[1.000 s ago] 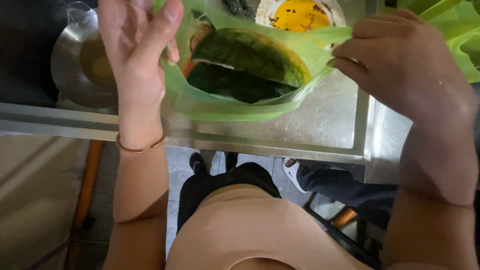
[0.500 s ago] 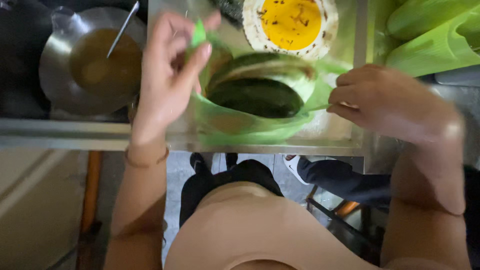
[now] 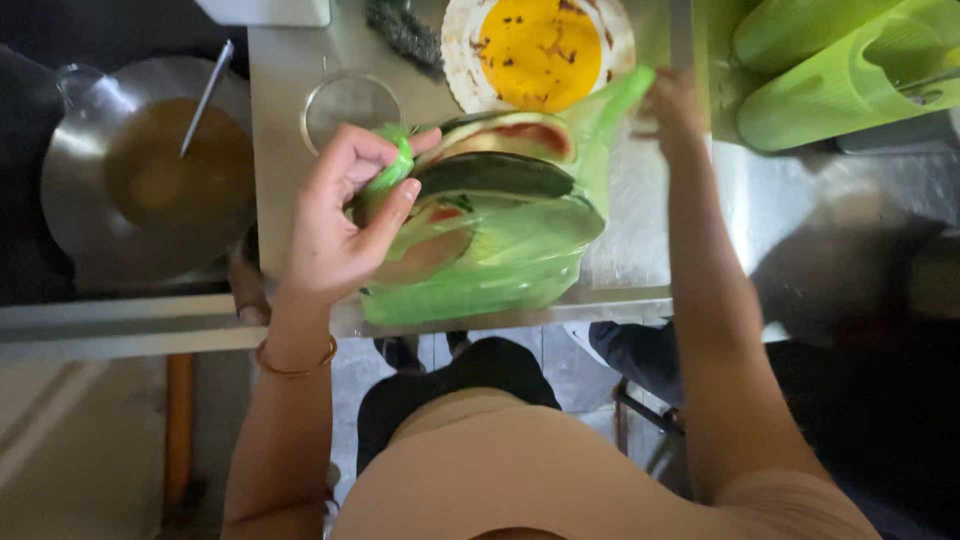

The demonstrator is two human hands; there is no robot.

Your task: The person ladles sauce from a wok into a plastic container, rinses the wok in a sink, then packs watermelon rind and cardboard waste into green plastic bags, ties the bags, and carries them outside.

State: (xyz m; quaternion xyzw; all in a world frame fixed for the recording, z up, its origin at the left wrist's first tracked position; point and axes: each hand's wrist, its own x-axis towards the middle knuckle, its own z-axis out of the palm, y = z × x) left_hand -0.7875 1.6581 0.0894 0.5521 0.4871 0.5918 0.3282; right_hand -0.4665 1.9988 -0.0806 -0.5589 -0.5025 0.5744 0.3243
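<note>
bag point(image 3: 500, 270) of melon wedges point(image 3: 495, 175) at counter edge point(image 3: 620, 298); left hand point(image 3: 340, 225) and right hand point(image 3: 675, 100) pinch handles; uneven pull risks spill.

A steel counter point(image 3: 640, 250) fills the upper view, its front edge running across the middle. Below it lies a pale tiled floor point(image 3: 60, 440). The right side sits in deep shadow.
</note>
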